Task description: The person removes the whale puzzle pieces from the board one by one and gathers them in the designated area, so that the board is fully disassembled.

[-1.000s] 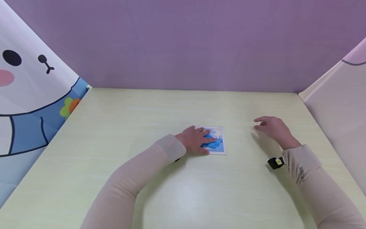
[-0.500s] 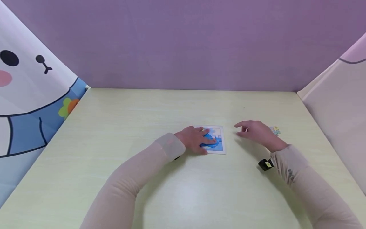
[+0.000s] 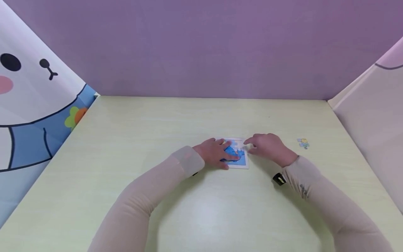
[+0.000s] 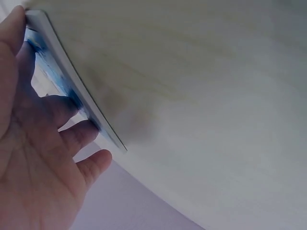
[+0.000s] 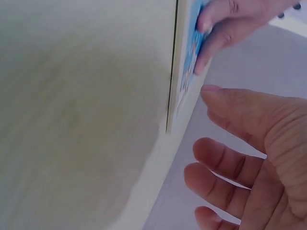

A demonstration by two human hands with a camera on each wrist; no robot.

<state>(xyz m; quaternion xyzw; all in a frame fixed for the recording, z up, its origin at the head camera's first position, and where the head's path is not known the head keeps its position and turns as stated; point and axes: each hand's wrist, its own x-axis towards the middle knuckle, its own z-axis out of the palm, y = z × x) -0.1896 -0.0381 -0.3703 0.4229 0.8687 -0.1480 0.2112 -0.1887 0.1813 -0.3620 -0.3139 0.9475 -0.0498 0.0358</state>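
Right hand point(image 3: 269, 147): shifted leftward to the picture board point(image 3: 241, 162); fingers loosely bent, apart; contact with its rim unclear. Puzzle pieces point(image 3: 303, 142): right of that hand, earlier covered, now in sight; print too small to read. Left hand point(image 3: 214, 154): unmoved, fingers spread flat on the board, hiding its left part. Board: squarish, pale-rimmed, blue-printed. Table point(image 3: 201, 206): pale, faintly grained.
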